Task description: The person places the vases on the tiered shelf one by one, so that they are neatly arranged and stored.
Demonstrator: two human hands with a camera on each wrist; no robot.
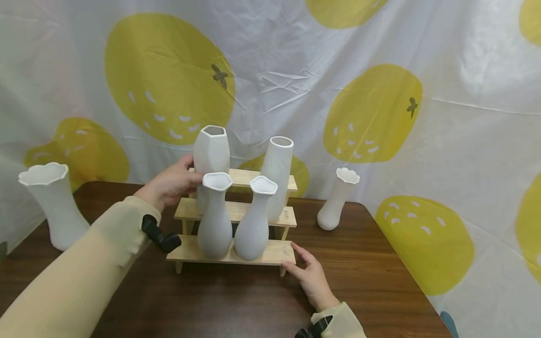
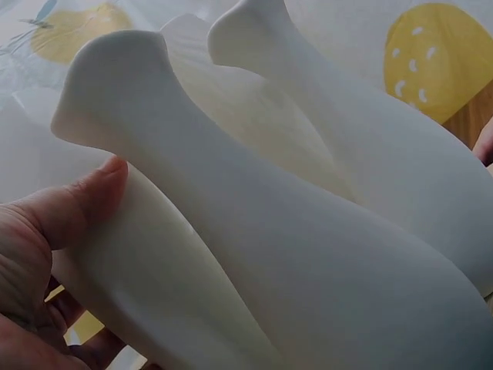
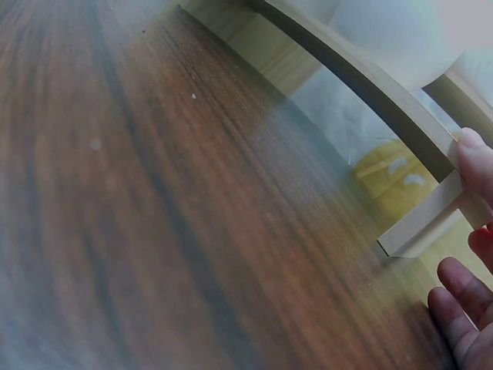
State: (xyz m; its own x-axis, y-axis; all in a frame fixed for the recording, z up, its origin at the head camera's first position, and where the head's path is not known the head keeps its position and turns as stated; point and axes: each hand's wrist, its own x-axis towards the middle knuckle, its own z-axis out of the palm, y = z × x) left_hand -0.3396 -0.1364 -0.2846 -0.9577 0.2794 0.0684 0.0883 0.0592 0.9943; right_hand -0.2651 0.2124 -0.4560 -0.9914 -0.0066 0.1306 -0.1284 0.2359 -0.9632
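A three-step wooden stand [image 1: 272, 252] carries white ceramic vases. My left hand [image 1: 171, 183] grips a tall faceted vase [image 1: 211, 152] on the middle step, thumb [image 2: 100, 193] on its near side and fingers partly hidden behind it. Beside that vase stands a round-mouthed cylinder vase [image 1: 279, 164]. On the lowest step are two slim-necked vases, the left one [image 1: 215, 230] overlapping the gripped vase in the head view, the right one [image 1: 252, 234] close by. My right hand [image 1: 313, 279] pinches the right end of the lowest step, thumb [image 3: 474, 154] at its front edge.
A wide white vase [image 1: 59, 211] with a wavy rim stands at the left, partly behind my left sleeve. Another scalloped vase [image 1: 338, 202] stands at the back right of the brown wooden table [image 1: 359, 281]. A fruit-print curtain [image 1: 283, 70] hangs behind.
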